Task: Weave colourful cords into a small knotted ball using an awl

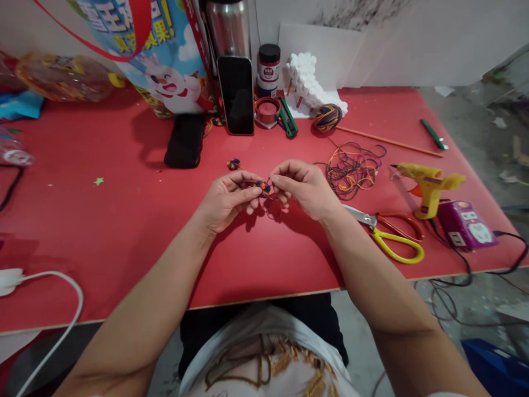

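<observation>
A small knotted piece of multicoloured cord (263, 188) is pinched between the thumb and fingers of my left hand (231, 199). Close beside it, my right hand (303, 186) pinches a thin strand of the same cord. A loop of this cord hangs below the fingertips. Just behind my left hand lies a small knotted cord ball (233, 164) on the red table (264, 264). To the right of my right hand spreads a loose tangle of cord (353, 170), with a wound ball of cord (327, 117) behind it.
Scissors (386, 234) with red and yellow handles lie by my right forearm. Further right are a yellow glue gun (430, 184) and a purple power box (467, 225). A propped phone (236, 96), a black case (184, 141), a green cutter (288, 118) and a bag (165, 66) stand or lie behind.
</observation>
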The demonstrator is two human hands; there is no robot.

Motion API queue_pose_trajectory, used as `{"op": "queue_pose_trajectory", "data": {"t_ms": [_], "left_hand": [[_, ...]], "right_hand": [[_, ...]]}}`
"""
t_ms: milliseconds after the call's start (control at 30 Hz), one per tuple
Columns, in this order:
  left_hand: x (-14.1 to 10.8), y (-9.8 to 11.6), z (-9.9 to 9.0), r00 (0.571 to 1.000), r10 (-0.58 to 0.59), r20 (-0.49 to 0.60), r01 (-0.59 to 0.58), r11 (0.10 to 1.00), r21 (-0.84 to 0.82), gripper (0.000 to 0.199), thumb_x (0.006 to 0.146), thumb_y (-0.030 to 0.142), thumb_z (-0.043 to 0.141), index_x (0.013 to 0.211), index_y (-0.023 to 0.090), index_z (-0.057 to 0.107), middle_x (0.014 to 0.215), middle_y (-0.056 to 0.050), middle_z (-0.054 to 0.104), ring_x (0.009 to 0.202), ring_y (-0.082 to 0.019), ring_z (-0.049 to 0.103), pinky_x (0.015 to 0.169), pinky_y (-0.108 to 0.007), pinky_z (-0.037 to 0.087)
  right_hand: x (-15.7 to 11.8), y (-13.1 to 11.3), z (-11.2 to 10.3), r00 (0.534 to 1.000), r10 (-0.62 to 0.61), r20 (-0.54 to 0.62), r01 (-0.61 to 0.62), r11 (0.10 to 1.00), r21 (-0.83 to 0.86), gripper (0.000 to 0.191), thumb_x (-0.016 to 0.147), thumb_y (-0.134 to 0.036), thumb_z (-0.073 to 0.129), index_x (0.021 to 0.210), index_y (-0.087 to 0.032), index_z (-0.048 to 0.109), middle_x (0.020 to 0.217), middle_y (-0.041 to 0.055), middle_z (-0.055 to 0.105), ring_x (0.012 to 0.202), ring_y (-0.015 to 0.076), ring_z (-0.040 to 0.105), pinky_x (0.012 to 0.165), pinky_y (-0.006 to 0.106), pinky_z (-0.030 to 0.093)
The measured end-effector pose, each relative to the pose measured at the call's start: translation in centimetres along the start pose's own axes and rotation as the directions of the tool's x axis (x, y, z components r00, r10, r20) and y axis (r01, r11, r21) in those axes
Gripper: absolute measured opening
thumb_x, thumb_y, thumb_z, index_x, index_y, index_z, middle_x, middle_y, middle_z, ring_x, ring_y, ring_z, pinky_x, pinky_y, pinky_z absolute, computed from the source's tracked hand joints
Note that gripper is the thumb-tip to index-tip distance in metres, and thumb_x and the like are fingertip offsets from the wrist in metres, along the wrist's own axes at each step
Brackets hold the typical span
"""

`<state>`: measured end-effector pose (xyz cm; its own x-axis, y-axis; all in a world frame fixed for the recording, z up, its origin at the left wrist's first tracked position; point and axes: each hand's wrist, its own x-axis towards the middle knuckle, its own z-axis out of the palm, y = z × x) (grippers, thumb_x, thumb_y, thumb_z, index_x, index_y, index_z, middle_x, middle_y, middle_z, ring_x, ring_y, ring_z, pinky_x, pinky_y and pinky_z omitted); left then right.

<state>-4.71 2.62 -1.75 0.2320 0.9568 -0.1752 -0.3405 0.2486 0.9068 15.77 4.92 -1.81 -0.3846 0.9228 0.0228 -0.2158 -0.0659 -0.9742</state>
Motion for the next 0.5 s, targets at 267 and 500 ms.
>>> {"op": "queue_pose_trajectory", "data": {"t_ms": [267,500], "left_hand": [[0.3,-1.1,-0.1,0.928,0.372,0.023,-0.359,0.874,0.327,0.042,0.074,0.016,0.091,0.109,0.021,0.066,0.1,-0.002,0.075,0.088,-0.015,0.075,0.078,-0.027,0.064],[-0.4,-1.1,0.9,0.833,0.55,0.055,-0.534,0.775,0.339,0.04,0.084,0.029,0.09,0.102,0.025,0.054,0.11,-0.004,0.076,0.101,-0.017,0.076,0.089,-0.031,0.062]], "right_hand": [[-0.3,-0.6,-0.2,0.999,-0.049,0.024,0.054,0.954,-0.295,0.021,0.084,-0.029,0.083,0.099,-0.016,0.074,0.063,-0.0075,0.057,0.053,0.0073,0.049,0.051,0.022,0.038],[-1.0,-0.9,0.6,0.977,-0.204,0.067,0.211,0.866,-0.454,0.01,0.089,-0.026,0.077,0.092,-0.018,0.073,0.065,-0.0056,0.057,0.057,0.0082,0.046,0.055,0.025,0.033]]}}
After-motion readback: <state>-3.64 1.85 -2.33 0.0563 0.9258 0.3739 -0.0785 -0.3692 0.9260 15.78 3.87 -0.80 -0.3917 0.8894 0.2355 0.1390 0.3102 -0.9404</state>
